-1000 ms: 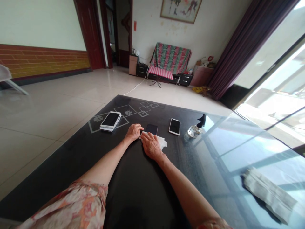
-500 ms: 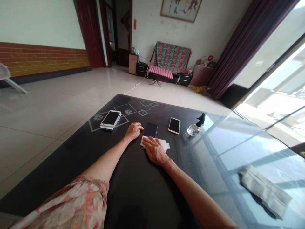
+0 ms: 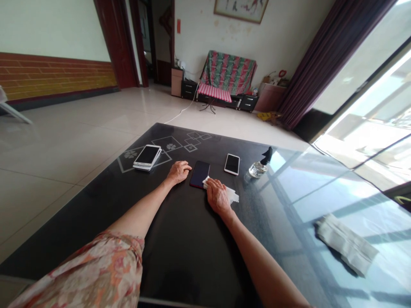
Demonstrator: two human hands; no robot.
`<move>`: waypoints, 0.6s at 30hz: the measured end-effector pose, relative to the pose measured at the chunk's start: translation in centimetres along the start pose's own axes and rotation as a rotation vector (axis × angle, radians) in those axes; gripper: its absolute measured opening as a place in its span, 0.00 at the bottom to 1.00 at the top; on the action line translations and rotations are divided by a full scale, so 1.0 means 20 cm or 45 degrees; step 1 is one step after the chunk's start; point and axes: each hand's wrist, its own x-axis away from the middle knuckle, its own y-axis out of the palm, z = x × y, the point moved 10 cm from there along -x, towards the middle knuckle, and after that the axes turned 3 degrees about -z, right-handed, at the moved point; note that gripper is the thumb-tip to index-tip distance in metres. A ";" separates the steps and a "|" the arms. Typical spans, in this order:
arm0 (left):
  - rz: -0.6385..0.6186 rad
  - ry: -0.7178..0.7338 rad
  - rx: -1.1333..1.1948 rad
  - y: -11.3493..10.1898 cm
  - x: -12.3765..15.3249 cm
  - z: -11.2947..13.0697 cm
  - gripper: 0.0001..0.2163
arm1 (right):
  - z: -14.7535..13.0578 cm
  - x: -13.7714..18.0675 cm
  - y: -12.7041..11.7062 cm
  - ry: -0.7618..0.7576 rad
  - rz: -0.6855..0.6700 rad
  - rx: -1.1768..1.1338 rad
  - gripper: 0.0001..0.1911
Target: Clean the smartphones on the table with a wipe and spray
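A dark phone [image 3: 200, 173] with a reddish edge lies face up on the black table [image 3: 186, 244]. My right hand [image 3: 218, 194] is at its lower right corner, holding a white tissue [image 3: 233, 195] under bent fingers. One end of the tissue touches the phone's corner; the other sticks out to the right of the hand. Just left of the phone, my left hand [image 3: 179, 172] rests on the table with its fingers curled together and nothing visible in them. Its fingertips are close to the phone's left edge; contact is unclear.
A white phone [image 3: 231, 164] and a clear spray bottle [image 3: 258, 168] with a black nozzle stand to the right. Several stacked white devices [image 3: 147, 157] lie at the left. A folded grey cloth [image 3: 347, 244] is at the far right.
My right hand has slid right with the tissue, from the phone's lower half to its corner, uncovering more of the screen. My left hand stays beside the phone. The view has shifted slightly.
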 end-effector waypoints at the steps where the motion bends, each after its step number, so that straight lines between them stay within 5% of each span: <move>1: -0.012 0.014 -0.008 0.00 0.00 0.01 0.14 | 0.01 -0.01 0.00 0.014 0.004 0.001 0.19; 8: -0.161 0.148 -0.054 0.04 0.04 0.05 0.14 | 0.00 -0.02 0.00 -0.066 0.006 0.005 0.16; 18: -0.160 0.225 -0.126 0.05 0.06 0.06 0.16 | 0.01 -0.05 0.01 -0.085 0.003 0.001 0.16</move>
